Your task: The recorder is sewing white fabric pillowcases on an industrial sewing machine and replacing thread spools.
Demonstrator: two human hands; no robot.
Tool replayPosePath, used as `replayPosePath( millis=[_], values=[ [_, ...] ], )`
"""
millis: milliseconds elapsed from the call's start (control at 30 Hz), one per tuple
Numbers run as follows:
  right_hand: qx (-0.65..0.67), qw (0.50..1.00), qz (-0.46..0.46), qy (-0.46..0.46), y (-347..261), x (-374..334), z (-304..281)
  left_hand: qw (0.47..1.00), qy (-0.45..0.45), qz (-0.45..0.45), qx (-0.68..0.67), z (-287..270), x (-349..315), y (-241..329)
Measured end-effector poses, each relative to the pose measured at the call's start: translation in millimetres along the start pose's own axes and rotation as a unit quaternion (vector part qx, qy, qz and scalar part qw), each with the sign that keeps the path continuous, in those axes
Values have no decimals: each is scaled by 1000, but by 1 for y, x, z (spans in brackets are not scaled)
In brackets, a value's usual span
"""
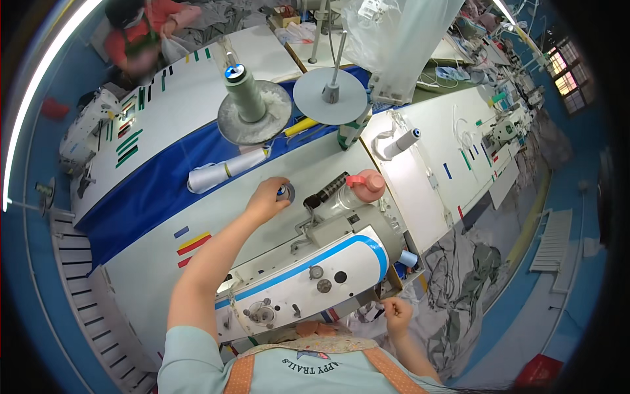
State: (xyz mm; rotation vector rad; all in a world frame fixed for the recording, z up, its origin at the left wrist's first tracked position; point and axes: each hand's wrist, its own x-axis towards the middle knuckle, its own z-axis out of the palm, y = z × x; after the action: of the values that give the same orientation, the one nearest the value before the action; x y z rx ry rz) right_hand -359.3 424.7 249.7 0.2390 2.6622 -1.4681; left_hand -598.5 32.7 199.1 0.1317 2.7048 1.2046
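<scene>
My left hand reaches across the sewing machine to the table behind it. Its fingers are curled round a thread spool with a blue-centred top, and much of the spool is hidden by the hand. The white sewing machine with a blue stripe lies between my body and that hand. Low at the right, my right hand is closed near an open drawer at the machine's end. A small dark piece shows by its fingertips, too small to name.
Behind the machine stand a bottle with a pink cap, a green thread cone on a round stand, and a grey disc. A white thread cone lies on blue cloth. Another person works at the far left.
</scene>
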Motion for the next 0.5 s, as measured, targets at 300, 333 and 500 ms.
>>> replayPosePath(
  millis=[300, 333, 500],
  values=[
    [87, 994, -39, 60, -50, 43, 4, 946, 91, -77, -303, -21, -23, -28],
    [87, 994, -36, 59, -52, 46, 5, 945, 89, -79, -303, -24, -28, -29],
    [106, 990, -64, 61, -61, 55, 11, 787, 102, -61, -605, -51, -60, -8]
  ],
)
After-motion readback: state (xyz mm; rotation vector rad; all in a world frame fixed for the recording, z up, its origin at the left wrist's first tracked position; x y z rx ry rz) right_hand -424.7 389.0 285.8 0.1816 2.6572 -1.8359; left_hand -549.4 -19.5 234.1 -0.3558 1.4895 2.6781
